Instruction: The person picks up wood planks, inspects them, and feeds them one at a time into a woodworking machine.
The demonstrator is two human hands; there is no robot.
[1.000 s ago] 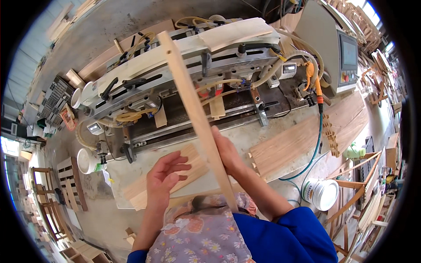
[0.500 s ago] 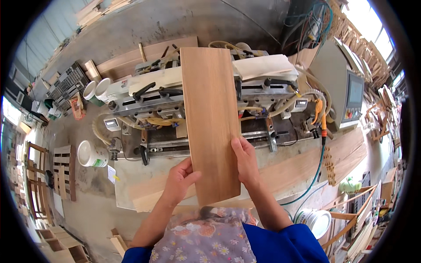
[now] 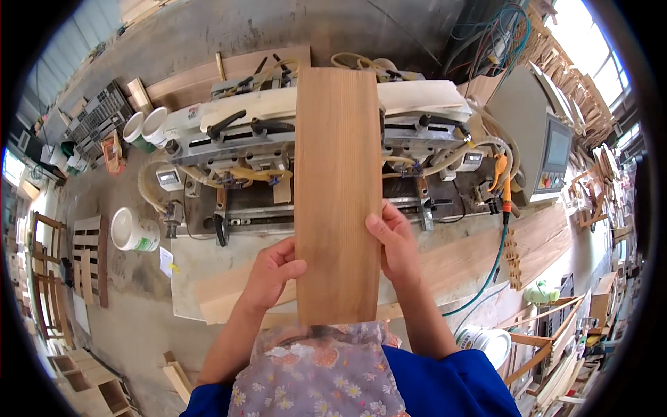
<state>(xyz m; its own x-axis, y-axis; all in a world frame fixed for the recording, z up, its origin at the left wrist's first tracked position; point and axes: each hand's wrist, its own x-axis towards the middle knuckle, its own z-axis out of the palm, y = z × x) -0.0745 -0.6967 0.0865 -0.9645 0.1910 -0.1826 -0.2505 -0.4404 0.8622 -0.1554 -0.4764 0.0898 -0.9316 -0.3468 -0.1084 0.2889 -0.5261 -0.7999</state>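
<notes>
A long, flat wooden board (image 3: 338, 174) with straight grain stands lengthwise before me, its near end close to my flowered apron. My left hand (image 3: 273, 270) grips its left edge, thumb on the face and fingers curled behind. On the opposite edge my right hand (image 3: 396, 243) holds it a little higher, thumb also lying on the face. Behind the board is a metal machine (image 3: 257, 142) with black clamp levers and yellowish hoses; the board hides its middle. The fingertips under the board are out of sight.
A long plank (image 3: 486, 254) lies across the bench in front of the machine. At right stands a grey control cabinet (image 3: 524, 128) with a screen; an orange connector (image 3: 501, 174) and teal hose hang beside it. White buckets (image 3: 133, 231) stand on the floor at left.
The board has turned slightly and shifted, its far end moving right, so it now stands straighter. Both hands keep hold of it, the right thumb still on the face.
</notes>
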